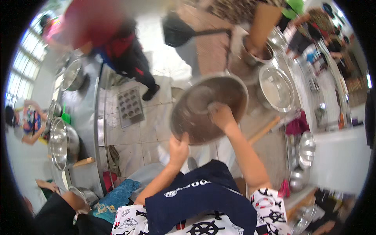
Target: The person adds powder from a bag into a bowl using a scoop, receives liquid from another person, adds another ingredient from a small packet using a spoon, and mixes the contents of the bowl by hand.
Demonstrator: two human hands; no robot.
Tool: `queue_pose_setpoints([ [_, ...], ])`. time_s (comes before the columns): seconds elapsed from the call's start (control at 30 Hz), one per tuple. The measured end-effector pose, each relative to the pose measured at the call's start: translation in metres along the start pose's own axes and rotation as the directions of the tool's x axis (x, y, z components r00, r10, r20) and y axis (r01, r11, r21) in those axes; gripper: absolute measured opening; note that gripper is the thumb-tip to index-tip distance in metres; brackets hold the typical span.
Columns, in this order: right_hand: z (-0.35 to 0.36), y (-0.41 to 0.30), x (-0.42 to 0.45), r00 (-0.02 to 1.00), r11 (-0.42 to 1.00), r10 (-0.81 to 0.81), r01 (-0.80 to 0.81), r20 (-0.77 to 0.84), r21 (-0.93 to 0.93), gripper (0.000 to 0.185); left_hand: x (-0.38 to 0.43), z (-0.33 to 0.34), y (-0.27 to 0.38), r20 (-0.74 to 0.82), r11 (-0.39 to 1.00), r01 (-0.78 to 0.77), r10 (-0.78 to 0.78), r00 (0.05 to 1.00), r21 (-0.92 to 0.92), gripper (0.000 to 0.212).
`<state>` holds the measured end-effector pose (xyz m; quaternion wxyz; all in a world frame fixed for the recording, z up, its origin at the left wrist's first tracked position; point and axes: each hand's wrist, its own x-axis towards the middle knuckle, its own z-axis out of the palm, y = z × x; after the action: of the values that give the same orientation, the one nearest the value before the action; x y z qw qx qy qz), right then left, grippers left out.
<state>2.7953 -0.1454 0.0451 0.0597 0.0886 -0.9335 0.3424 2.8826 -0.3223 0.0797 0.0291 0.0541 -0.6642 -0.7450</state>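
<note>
A large round metal bowl (191, 117), tilted, is in front of me with some whitish residue on its inner wall. My left hand (179, 147) grips the near rim of the bowl, thumb on top. My right hand (220, 116) is inside the bowl, its fingers bent near the wall; blur hides whether it holds something. To the right of the bowl stands a metal basin (277, 89) with pale contents. Beyond it another person's hand reaches into a metal pot (268, 55). A wooden rolling pin (264, 130) lies below the basin.
A steel counter (94, 117) at left carries metal bowls (73, 141), a green scoop (66, 117) and a wooden rod (83, 162). A muffin tin (129, 106) is low beyond my left arm. Several people stand around, one in red (97, 26) at front left. A balance scale (179, 29) lies ahead.
</note>
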Motion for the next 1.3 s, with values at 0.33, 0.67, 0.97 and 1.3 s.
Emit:
queue_pose_setpoints([
  [0.33,0.08,-0.026,0.018,0.91,0.98,-0.001,-0.082,0.414,0.183,0.023,0.015,-0.023,-0.024,-0.137,0.952,0.149,-0.115,0.984,0.269,0.026],
  [0.67,0.094,-0.067,0.085,0.852,0.962,-0.067,-0.084,0.52,0.261,0.022,0.054,-0.057,-0.044,-0.407,0.991,0.027,0.029,0.913,0.13,0.025],
  [0.97,0.199,-0.131,0.183,0.815,0.91,-0.326,0.132,0.479,0.394,0.023,0.153,-0.141,-0.023,-0.463,0.971,0.018,0.098,0.881,0.24,0.025],
  [1.3,0.156,-0.192,0.348,0.783,0.188,-0.137,-0.581,0.607,0.792,0.014,0.332,-0.215,0.039,-0.287,0.965,0.042,0.035,0.957,0.26,0.032],
])
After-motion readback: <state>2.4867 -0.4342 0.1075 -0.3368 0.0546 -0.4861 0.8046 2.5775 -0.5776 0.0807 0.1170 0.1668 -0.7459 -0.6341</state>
